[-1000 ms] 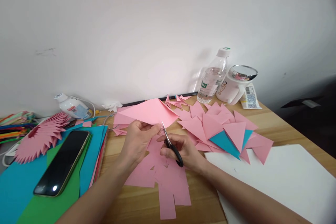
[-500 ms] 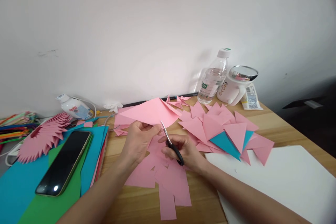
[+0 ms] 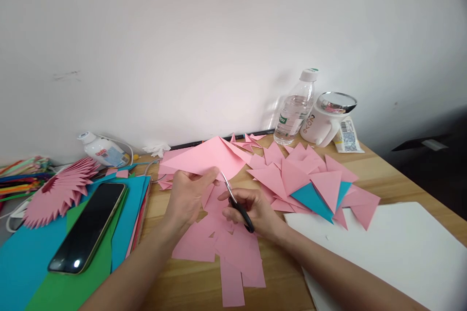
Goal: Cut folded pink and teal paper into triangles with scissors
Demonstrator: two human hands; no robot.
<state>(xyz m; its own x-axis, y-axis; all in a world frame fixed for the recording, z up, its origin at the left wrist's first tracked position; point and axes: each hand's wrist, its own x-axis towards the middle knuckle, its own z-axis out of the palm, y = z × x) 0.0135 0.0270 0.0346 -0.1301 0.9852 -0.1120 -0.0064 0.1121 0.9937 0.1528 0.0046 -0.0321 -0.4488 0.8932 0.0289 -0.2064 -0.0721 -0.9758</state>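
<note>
My left hand [image 3: 189, 194] pinches the lower edge of a large sheet of pink paper [image 3: 211, 155], which stands creased and raised toward the wall. Black-handled scissors [image 3: 241, 213] are in my right hand [image 3: 255, 209], their blades pointing up and left at the paper's edge beside my left fingertips. Whether the blades are fully closed on the paper is hard to make out. Beneath both hands lie several pink paper pieces [image 3: 237, 252], overlapping on the wooden table. To the right is a pile of pink folded triangles [image 3: 299, 170], with some blue paper showing among them.
At the back right stand a water bottle [image 3: 295, 109] and a white mug [image 3: 324, 121]. A white board [image 3: 386, 252] lies at right. On the left, a phone [image 3: 87, 228] rests on green and blue sheets near a pleated pink ring [image 3: 60, 192] and a white bottle [image 3: 104, 149].
Both hands and the scissors have shifted very slightly left along the pink paper's edge. The rest of the scene is nearly the same, with a small shift of view.
</note>
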